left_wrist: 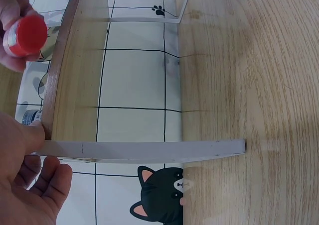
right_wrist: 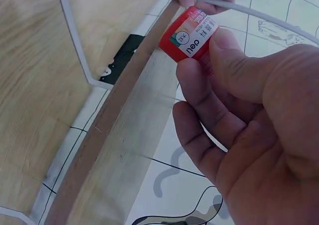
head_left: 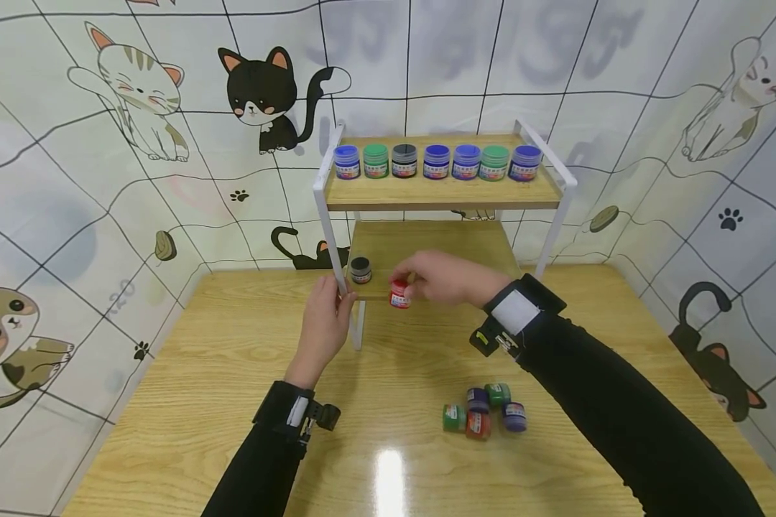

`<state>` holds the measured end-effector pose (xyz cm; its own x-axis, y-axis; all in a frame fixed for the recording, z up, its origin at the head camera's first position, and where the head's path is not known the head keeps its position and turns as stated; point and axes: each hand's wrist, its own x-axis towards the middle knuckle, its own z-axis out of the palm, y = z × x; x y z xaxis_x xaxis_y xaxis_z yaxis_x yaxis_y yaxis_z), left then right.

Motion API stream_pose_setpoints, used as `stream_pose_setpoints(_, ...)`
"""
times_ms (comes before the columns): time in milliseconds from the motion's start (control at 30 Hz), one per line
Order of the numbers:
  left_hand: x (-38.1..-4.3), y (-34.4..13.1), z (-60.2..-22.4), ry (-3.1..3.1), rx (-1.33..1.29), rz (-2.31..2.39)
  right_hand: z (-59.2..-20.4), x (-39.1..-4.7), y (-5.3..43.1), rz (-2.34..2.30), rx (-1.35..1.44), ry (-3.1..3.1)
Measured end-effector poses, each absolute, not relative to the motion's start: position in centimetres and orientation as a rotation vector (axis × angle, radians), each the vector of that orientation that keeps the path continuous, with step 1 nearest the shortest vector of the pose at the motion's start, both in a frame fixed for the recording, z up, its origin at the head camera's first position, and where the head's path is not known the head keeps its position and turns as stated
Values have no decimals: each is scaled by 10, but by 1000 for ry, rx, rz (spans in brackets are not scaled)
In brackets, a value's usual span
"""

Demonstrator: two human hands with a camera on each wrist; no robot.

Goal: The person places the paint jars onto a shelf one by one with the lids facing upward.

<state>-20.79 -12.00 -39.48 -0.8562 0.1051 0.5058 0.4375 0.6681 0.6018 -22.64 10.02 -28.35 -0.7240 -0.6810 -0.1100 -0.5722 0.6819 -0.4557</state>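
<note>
In the head view my right hand (head_left: 442,276) pinches a red paint jar (head_left: 399,294) at the front edge of the lower shelf (head_left: 433,244). Its printed label faces up in the right wrist view, where thumb and fingers grip the red jar (right_wrist: 192,36). My left hand (head_left: 325,319) grips the white front post (head_left: 332,248) of the rack at the lower shelf's left corner; the left wrist view shows the thumb above and curled fingers below the white post (left_wrist: 149,149). A black paint jar (head_left: 361,270) stands on the lower shelf, close to the left post.
Several blue, green and black paint jars (head_left: 436,162) stand in a row on the upper shelf (head_left: 440,192). On the wooden table (head_left: 246,301) in front lies a cluster of several jars, among them an orange-red jar (head_left: 478,425). Cat-patterned sheeting (head_left: 187,172) surrounds the table.
</note>
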Motion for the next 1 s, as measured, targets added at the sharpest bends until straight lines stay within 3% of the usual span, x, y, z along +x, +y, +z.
stream_pose_setpoints(1000,-214,-122,-399,-2450,-431,-1038,-297,-256,68,-413,-855,2872)
